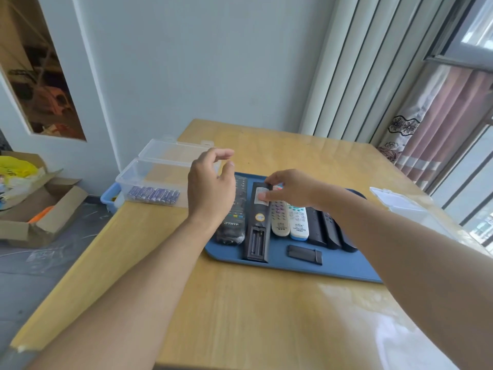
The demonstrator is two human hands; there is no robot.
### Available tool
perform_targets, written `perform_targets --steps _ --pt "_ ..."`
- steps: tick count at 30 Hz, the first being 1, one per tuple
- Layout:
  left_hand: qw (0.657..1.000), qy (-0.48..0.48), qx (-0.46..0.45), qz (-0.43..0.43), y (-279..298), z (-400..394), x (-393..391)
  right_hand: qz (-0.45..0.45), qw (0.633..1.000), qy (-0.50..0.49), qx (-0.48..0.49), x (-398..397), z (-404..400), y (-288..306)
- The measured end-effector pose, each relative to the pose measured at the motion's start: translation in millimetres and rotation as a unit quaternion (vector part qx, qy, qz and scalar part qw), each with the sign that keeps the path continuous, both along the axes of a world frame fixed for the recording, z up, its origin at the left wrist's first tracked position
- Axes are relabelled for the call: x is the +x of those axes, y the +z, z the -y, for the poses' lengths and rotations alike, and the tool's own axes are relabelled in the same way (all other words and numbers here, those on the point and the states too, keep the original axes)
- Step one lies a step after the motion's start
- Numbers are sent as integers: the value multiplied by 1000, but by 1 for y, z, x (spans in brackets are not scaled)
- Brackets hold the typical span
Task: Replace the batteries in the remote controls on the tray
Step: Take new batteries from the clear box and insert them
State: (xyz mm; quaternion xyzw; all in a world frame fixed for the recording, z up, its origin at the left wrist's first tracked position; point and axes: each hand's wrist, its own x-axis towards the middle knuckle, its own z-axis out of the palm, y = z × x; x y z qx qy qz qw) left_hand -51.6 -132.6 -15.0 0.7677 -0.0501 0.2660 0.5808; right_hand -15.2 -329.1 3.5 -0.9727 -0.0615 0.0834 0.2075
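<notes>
Remotes (280,217) fill blue tray (306,268); clear box (149,180) holds batteries (153,194).

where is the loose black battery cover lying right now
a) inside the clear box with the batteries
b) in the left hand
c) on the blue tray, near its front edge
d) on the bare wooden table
c: the battery cover lies flat on the blue tray, just in front of the row of remotes and beside the black remote whose battery compartment is open and empty.
</notes>
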Motion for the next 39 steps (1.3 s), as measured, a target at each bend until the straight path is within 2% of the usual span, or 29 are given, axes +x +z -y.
perform_targets --steps 5,12,15,17,19,21,24,26,28,32,39 --pt "998 8 59 -24 -8 -2 4 2 991 43 -124 5 -5 1" --pt "1000 21 -1 10 0 -20 9 -18 985 60 -158 9 -14 5" --pt "995 78 27 53 -2 -55 21 59 990 36 -127 16 -28 29" --pt "989 128 52 54 -5 -87 29 149 987 19 -55 20 -47 42" --pt "983 173 55 31 -10 -115 36 191 981 27 13 21 -75 50" --pt "979 202 28 5 -16 -131 43 172 982 64 32 22 -108 50" --pt "979 201 -25 -30 -19 -131 49 91 990 107 16 26 -153 40" --pt "980 185 -61 -45 -20 -127 50 39 991 115 -51 32 -177 30" --pt "978 177 -89 -59 -21 -128 51 29 985 111 -132 40 -191 21" --pt "977 182 -78 -76 -21 -127 53 18 949 170 -264 49 -201 15" --pt "976 187 -70 -88 -24 -126 57 -11 949 110 -294 58 -216 15"
